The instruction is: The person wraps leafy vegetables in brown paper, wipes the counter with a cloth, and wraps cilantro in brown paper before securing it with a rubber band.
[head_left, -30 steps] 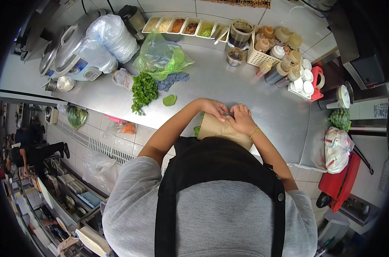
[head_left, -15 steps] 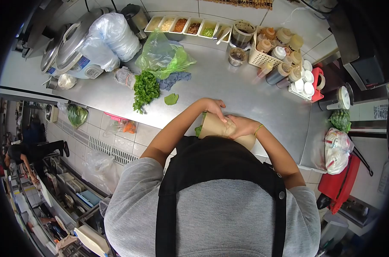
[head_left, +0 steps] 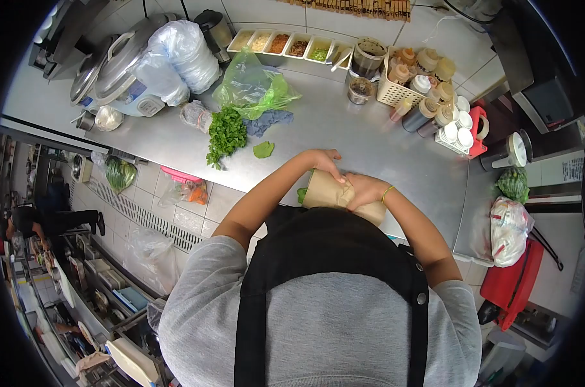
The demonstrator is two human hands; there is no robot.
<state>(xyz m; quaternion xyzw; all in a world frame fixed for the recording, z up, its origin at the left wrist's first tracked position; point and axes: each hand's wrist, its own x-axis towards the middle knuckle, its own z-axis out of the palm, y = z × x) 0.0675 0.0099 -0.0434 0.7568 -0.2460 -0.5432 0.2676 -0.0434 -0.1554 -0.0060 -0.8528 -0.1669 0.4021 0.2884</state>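
A roll of brown paper (head_left: 328, 192) lies at the near edge of the steel worktop, against my black apron. Green leaves (head_left: 301, 195) poke from its left end. My left hand (head_left: 323, 162) bends over the far edge of the paper, thumb pressed onto it. From the right, my right hand (head_left: 366, 189) grips the paper with its fingers on top, close to the left thumb. Part of the roll is hidden behind the hands and apron. Left of my hands lie a loose green leaf (head_left: 263, 149) and a bunch of leafy herbs (head_left: 227, 135).
A green plastic bag (head_left: 257, 90) and blue cloth (head_left: 266, 122) lie beyond the herbs. Tubs of toppings (head_left: 299, 48) line the back, with a basket of squeeze bottles (head_left: 399, 90) to the right. Rice cookers (head_left: 121, 87) stand left. Another person (head_left: 54, 222) is far left.
The view has shifted slightly, so the worktop items appear a little further right. Both hands stay on the brown paper, with the fingers only slightly moved.
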